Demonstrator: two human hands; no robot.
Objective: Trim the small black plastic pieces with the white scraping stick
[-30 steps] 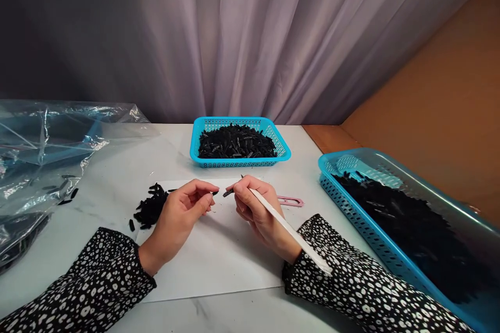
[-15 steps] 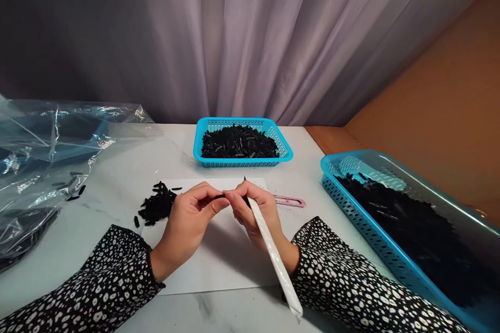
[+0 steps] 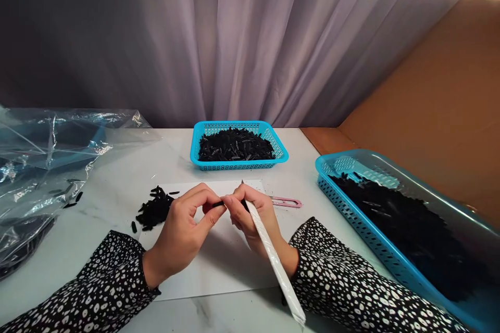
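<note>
My left hand (image 3: pixel 185 226) and my right hand (image 3: pixel 253 218) meet over a white sheet of paper (image 3: pixel 219 265). Both pinch one small black piece (image 3: pixel 217 203) between their fingertips. My right hand also grips a long white tool (image 3: pixel 273 263) whose handle points back toward me. A pile of small black pieces (image 3: pixel 153 209) lies on the paper's left edge, just left of my left hand.
A small blue basket (image 3: pixel 238 164) of black pieces stands at the back. A larger blue basket (image 3: pixel 351 208) with more of them runs along the right. A pink cutter (image 3: pixel 287 201) lies beside my right hand. Crumpled clear plastic (image 3: pixel 42 166) covers the left of the white table.
My hands, apart one second ago, have come together on the small black piece. The white tool's handle swung from the right toward me.
</note>
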